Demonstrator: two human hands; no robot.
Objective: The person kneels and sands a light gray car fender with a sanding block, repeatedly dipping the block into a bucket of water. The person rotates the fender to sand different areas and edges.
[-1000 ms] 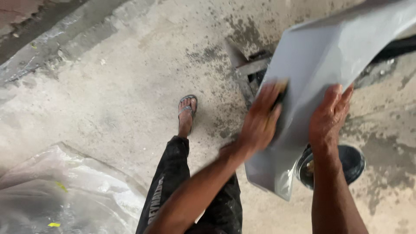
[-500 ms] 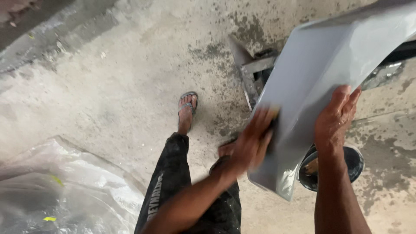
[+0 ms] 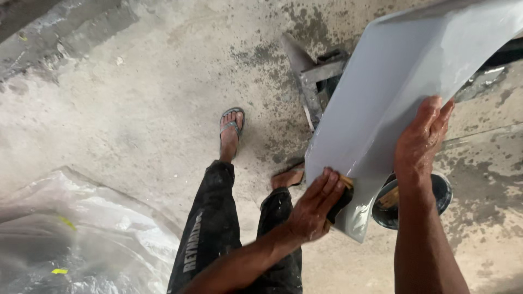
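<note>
- Against the lower edge of the grey panel: left hand, fingers pressed together flat over a dark sanding block, tan strip showing at its top edge.
- Higher on the same panel: right hand, fingers laid close together and flat on the wet-looking face, holding nothing, steadying only.
- Since a second ago: left hand and block slid from mid-panel down to the bottom corner; right hand barely shifted. Judged from that, one rubbing stroke run out to the panel's lower end, with the face above already gone over.
- Panel itself tilted, upper end running out of view at top right, lower corner hanging just above a dark round tub on the floor; some tan thing inside the tub, too hidden to name.
- Behind the panel: a grey metal stand, seemingly bearing it; contact hidden.
- Below: legs in dark trousers, one foot in a flip-flop, other foot partly under the panel.
- Underfoot: bare concrete floor, stained and damp-speckled near the stand.
- Lower left: crumpled clear plastic sheeting on the floor, well apart from the hands.
</note>
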